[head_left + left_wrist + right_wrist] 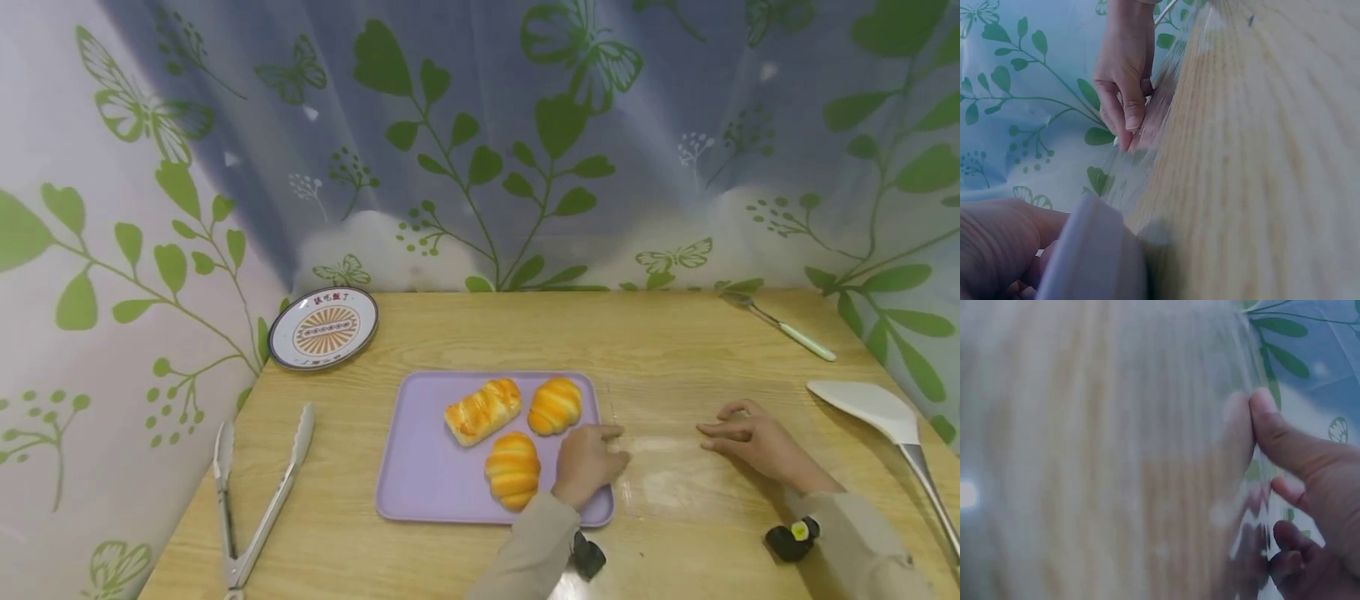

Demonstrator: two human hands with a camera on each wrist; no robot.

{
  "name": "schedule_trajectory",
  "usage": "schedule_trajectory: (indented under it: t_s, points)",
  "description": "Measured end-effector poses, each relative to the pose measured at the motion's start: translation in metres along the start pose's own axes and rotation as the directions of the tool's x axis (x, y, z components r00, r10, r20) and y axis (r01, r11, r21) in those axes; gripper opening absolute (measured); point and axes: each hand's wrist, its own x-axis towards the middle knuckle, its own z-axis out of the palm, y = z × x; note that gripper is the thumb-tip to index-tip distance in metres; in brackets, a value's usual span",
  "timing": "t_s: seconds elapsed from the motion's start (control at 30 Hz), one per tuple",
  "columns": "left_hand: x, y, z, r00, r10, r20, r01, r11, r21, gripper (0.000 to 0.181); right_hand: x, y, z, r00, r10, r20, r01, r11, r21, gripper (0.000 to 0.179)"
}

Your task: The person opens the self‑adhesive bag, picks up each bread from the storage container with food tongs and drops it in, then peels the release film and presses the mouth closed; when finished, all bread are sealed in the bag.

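Note:
A clear plastic sheet (660, 483) lies beside the right edge of a lilac tray (435, 483). My right hand (765, 446) is over the sheet, and in the right wrist view its thumb (1269, 415) and a finger pinch the clear plastic. My left hand (585, 467) rests over the tray's right rim, thumb and forefinger reaching out towards the sheet's left edge with a gap between them. On the tray are a long bread roll (483, 411) and two ridged, golden rolls, one at the back (555, 406) and one in front (513, 470).
Open metal tongs (258, 517) lie at the left. A patterned plate (324, 328) stands at the back left corner. At the back right is a fork with a pale green handle (806, 340). A white spatula (870, 408) lies along the right edge. Curtains border the table.

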Motion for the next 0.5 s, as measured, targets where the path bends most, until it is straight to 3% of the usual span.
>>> schedule_trajectory:
  t_s: [0.2, 0.37, 0.5]
  points:
    - [-0.002, 0.0, 0.003, 1.0, 0.003, 0.013, -0.002, 1.0, -0.027, 0.034, -0.014, 0.016, -0.015, 0.997, 0.066, 0.039, -0.064, 0.997, -0.052, 0.03]
    - [-0.001, 0.001, 0.0, 1.0, -0.021, 0.021, 0.021, 0.999, -0.024, 0.034, -0.017, 0.024, -0.017, 1.0, -0.007, -0.018, 0.007, 0.999, -0.041, 0.024]
    - [0.001, 0.001, -0.001, 1.0, -0.005, 0.022, 0.006, 1.0, -0.026, 0.035, -0.013, 0.027, -0.014, 0.995, -0.078, -0.059, 0.077, 0.997, -0.023, 0.02]
